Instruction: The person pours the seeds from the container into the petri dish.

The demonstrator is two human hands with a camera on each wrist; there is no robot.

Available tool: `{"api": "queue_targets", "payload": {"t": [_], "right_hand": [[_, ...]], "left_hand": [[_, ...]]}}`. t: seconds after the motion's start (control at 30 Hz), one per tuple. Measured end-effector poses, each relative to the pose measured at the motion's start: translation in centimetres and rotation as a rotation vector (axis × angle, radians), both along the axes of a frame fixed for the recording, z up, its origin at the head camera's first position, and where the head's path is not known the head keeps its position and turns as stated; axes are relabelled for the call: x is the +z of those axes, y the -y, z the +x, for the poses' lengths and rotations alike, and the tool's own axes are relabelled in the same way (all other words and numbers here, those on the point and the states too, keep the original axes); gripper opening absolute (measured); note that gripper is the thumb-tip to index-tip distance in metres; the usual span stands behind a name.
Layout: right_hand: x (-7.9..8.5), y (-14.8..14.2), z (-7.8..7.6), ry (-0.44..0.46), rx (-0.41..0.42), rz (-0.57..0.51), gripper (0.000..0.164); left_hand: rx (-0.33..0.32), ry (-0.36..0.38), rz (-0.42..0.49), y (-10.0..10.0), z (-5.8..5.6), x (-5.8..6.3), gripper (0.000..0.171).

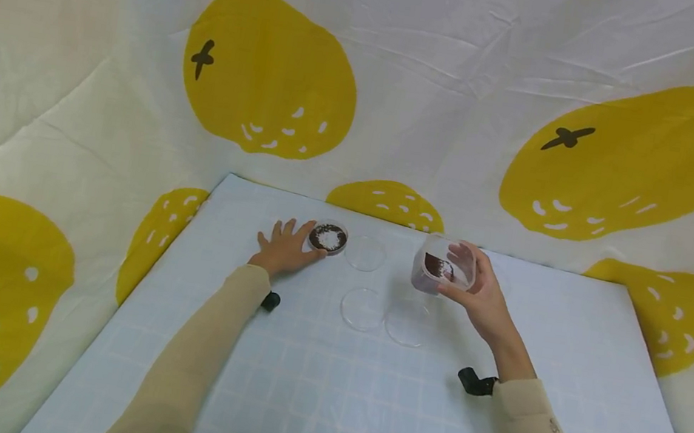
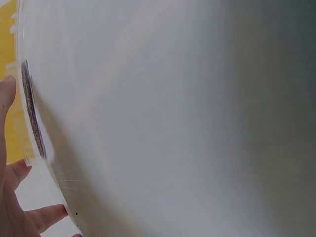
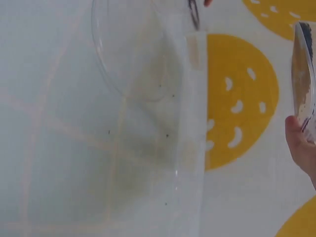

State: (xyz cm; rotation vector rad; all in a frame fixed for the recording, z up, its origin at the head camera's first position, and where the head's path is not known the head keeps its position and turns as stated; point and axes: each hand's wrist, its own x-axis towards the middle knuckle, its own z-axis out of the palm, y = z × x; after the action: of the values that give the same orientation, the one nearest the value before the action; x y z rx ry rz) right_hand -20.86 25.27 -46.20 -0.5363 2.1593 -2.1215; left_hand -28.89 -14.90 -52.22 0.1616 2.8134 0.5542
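Note:
My left hand (image 1: 284,248), at the back of the table, has its thumb and index finger against two sides of a round clear petri dish (image 1: 328,237). Dark granules with a white patch in the middle fill that dish; its dark layer shows edge-on in the left wrist view. The other fingers are spread out beside it. To the right, my right hand (image 1: 478,285) grips a clear, square plastic container (image 1: 425,277) above the table, thumb on the near side and fingers at the far side. The container is tilted, with dark granules and something white inside.
Three clear round dishes or lids lie between the hands: one at the back (image 1: 365,254), one in front of it (image 1: 362,309) and one to its right (image 1: 408,323). A few dark specks (image 3: 167,135) dot the pale cloth. Behind the table hangs a fruit-patterned curtain (image 1: 414,129).

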Motion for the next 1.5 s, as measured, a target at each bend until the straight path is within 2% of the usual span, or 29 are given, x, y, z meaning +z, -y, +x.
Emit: {"api": "queue_targets", "payload": {"t": [0.2, 0.43, 0.7, 0.83, 0.97, 1.07, 1.2, 1.5], "right_hand": [[0.1, -3.4, 1.9, 0.002, -0.058, 0.103, 0.082], [-0.2, -6.4, 3.8, 0.018, -0.113, 0.161, 0.084], [-1.7, -10.0, 4.7, 0.093, -0.203, 0.211, 0.084], [-2.6, -11.7, 5.0, 0.146, -0.216, 0.244, 0.085], [-3.4, -13.0, 5.2, 0.174, -0.170, 0.207, 0.086], [-4.0, -13.6, 5.1, 0.190, -0.123, 0.128, 0.085], [-4.8, -14.4, 4.8, 0.195, -0.058, 0.082, 0.086], [-5.9, -15.6, 4.7, 0.205, 0.015, 0.129, 0.085]], "left_hand": [[0.000, -0.002, 0.010, 0.0, 0.0, -0.1, 0.090], [-0.001, -0.007, 0.013, 0.1, -0.2, -0.4, 0.092], [0.006, 0.006, 0.002, 0.4, -0.1, -0.2, 0.091], [0.001, 0.010, 0.016, 0.2, -0.1, 0.0, 0.091], [-0.002, 0.014, 0.010, 0.1, -0.2, -0.1, 0.091], [-0.002, 0.014, 0.005, 0.1, -0.3, -0.3, 0.092], [0.002, 0.011, 0.014, 0.1, -0.4, -0.3, 0.092], [-0.005, -0.001, 0.025, 0.0, 0.0, 0.1, 0.090]]}}
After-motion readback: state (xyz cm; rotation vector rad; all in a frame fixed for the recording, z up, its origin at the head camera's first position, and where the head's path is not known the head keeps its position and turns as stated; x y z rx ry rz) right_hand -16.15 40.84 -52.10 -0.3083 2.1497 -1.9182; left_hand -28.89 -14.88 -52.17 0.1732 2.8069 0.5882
